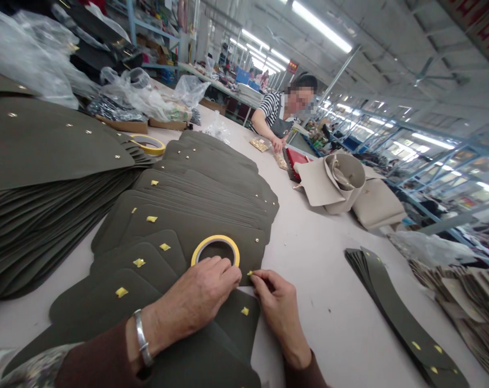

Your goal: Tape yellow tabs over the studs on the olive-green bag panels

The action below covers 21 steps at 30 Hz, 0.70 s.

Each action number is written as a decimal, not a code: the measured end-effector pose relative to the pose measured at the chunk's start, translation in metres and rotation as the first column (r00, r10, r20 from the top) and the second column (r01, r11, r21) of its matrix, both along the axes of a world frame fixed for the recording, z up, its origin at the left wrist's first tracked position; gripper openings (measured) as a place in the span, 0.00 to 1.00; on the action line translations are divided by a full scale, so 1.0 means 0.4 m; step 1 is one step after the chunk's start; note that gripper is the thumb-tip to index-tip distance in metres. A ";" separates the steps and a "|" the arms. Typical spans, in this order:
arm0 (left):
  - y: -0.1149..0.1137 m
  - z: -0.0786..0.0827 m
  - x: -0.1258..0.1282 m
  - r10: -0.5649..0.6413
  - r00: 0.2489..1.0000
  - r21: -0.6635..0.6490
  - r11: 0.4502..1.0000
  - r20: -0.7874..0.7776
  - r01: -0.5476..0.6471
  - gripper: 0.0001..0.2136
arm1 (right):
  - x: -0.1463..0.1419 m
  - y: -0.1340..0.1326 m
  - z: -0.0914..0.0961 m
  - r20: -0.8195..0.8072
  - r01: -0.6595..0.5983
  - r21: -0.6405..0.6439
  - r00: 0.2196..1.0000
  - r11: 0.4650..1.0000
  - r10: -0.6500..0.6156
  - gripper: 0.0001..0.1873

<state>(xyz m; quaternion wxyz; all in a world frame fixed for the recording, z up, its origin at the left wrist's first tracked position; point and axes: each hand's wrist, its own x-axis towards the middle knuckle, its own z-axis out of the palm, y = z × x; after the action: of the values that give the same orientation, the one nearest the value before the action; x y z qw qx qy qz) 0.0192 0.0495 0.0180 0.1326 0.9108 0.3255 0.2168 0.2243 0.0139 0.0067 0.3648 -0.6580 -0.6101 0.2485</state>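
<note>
My left hand [204, 283] is closed round the lower edge of a roll of yellow tape [195, 255], held over the dark olive panels. Between the thumb and forefinger of my right hand [279, 302] is a small piece of yellow tape [250, 273], pinched just right of the roll. Beneath both hands lie overlapping dark olive panels [204, 215], spread in a fanned row. Several carry small yellow tape patches, such as the tape patch [121, 292] at the lower left. Metal studs show on the panels farther back.
A thick stack of olive panels [58, 145] stands at left, beside a second yellow tape roll [148, 144]. Beige rolled pieces [341, 180] and dark curved strips [393, 302] lie at right. Across the table a co-worker [283, 110] bends over bags of small metal parts [259, 144].
</note>
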 end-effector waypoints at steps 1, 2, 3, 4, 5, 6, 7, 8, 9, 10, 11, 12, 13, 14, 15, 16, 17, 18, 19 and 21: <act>-0.002 0.000 -0.002 -0.009 1.000 -0.016 1.000 0.014 0.010 0.09 | -0.004 0.001 -0.002 0.037 -0.001 0.027 0.999 1.000 0.000 0.10; -0.002 -0.001 -0.003 -0.016 1.000 -0.027 0.999 0.022 0.017 0.09 | -0.008 0.004 -0.004 0.080 -0.002 0.054 0.997 0.999 -0.003 0.10; -0.002 -0.002 -0.006 -0.018 0.999 -0.032 0.999 0.027 0.019 0.09 | -0.014 0.008 -0.005 0.124 -0.006 0.078 0.992 0.997 -0.004 0.10; -0.001 -0.004 -0.008 -0.012 1.000 -0.030 0.999 0.029 0.013 0.09 | -0.018 0.013 -0.005 0.165 -0.014 0.098 0.986 0.995 -0.003 0.10; 0.001 -0.006 -0.011 -0.004 1.000 -0.020 1.000 0.030 0.004 0.09 | -0.022 0.017 -0.004 0.197 -0.023 0.111 0.980 0.994 0.001 0.10; 0.003 -0.008 -0.013 0.005 0.999 -0.004 1.000 0.036 -0.005 0.08 | -0.025 0.020 -0.001 0.219 -0.033 0.116 0.976 0.993 0.007 0.10; 0.006 -0.009 -0.016 0.016 0.999 0.015 1.000 0.049 -0.016 0.08 | -0.027 0.021 0.004 0.235 -0.047 0.109 0.972 0.993 0.020 0.09; 0.008 -0.010 -0.019 0.024 0.997 0.035 0.999 0.071 -0.026 0.08 | -0.027 0.020 0.010 0.246 -0.062 0.091 0.968 0.994 0.038 0.09; 0.009 -0.010 -0.023 0.023 0.994 0.057 0.998 0.103 -0.029 0.08 | -0.026 0.017 0.018 0.252 -0.084 0.059 0.966 0.995 0.067 0.09; 0.009 -0.010 -0.026 0.014 0.990 0.077 0.997 0.140 -0.025 0.08 | -0.024 0.011 0.026 0.248 -0.112 0.014 0.963 0.994 0.105 0.08; 0.009 -0.009 -0.029 -0.001 0.984 0.099 0.995 0.178 -0.017 0.08 | -0.021 0.005 0.035 0.235 -0.149 -0.041 0.960 0.988 0.155 0.08; 0.007 -0.008 -0.032 -0.018 0.977 0.119 0.993 0.213 -0.007 0.09 | -0.019 -0.003 0.044 0.214 -0.190 -0.094 0.955 0.977 0.206 0.08; 0.006 -0.007 -0.035 -0.036 0.971 0.137 0.991 0.238 0.003 0.09 | -0.017 -0.010 0.053 0.188 -0.220 -0.122 0.952 0.968 0.240 0.08; 0.004 -0.006 -0.037 -0.053 0.966 0.151 0.988 0.252 0.014 0.11 | -0.017 -0.017 0.060 0.160 -0.232 -0.112 0.956 0.966 0.248 0.08; 0.002 -0.005 -0.039 -0.061 0.965 0.159 0.987 0.254 0.021 0.13 | -0.018 -0.023 0.067 0.128 -0.227 -0.065 0.964 0.972 0.233 0.08; 0.000 -0.005 -0.039 -0.061 0.967 0.157 0.987 0.247 0.022 0.15 | -0.020 -0.028 0.072 0.095 -0.211 0.015 0.973 0.977 0.208 0.07; -0.001 -0.005 -0.039 -0.056 0.971 0.150 0.988 0.234 0.020 0.17 | -0.025 -0.032 0.077 0.063 -0.196 0.110 0.980 0.974 0.190 0.07; -0.002 -0.005 -0.038 -0.049 0.974 0.136 0.991 0.220 0.019 0.18 | -0.032 -0.036 0.081 0.042 -0.193 0.202 0.981 0.960 0.188 0.08; -0.003 -0.006 -0.037 -0.045 0.977 0.117 0.993 0.208 0.021 0.18 | -0.039 -0.038 0.084 0.039 -0.212 0.274 0.977 0.938 0.209 0.10; -0.005 -0.009 -0.034 -0.046 0.979 0.074 0.997 0.201 0.032 0.17 | -0.054 -0.039 0.088 0.099 -0.293 0.366 0.956 0.883 0.276 0.12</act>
<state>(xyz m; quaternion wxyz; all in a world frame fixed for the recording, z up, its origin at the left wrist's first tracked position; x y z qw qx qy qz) 0.0057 0.0474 0.0145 0.1369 0.8944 0.2844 0.3169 0.2027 -0.0017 0.0419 0.4303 -0.4841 -0.7443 0.1628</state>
